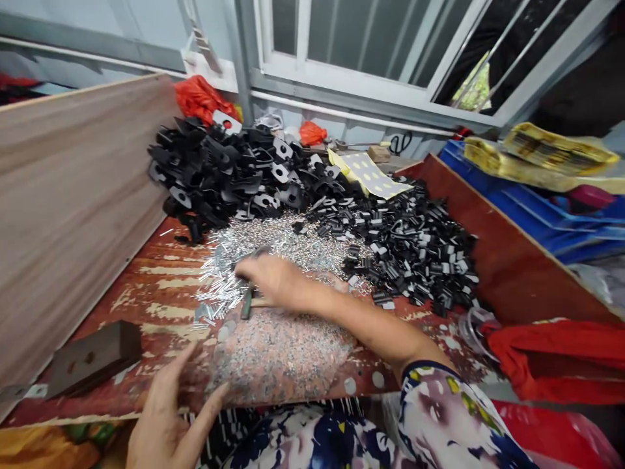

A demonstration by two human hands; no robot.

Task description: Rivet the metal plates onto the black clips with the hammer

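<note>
My right hand reaches forward across the table and rests on a heap of small silver metal pins, fingers closed over something I cannot make out; a dark tool lies just under it. My left hand is open at the near table edge, fingers spread, touching a speckled stone slab. A dark block lies to its left.
A pile of large black plastic parts sits at the back, small black clips at the right. Wooden boards wall the table left and right. Red cloth and blue crates lie beyond the right wall.
</note>
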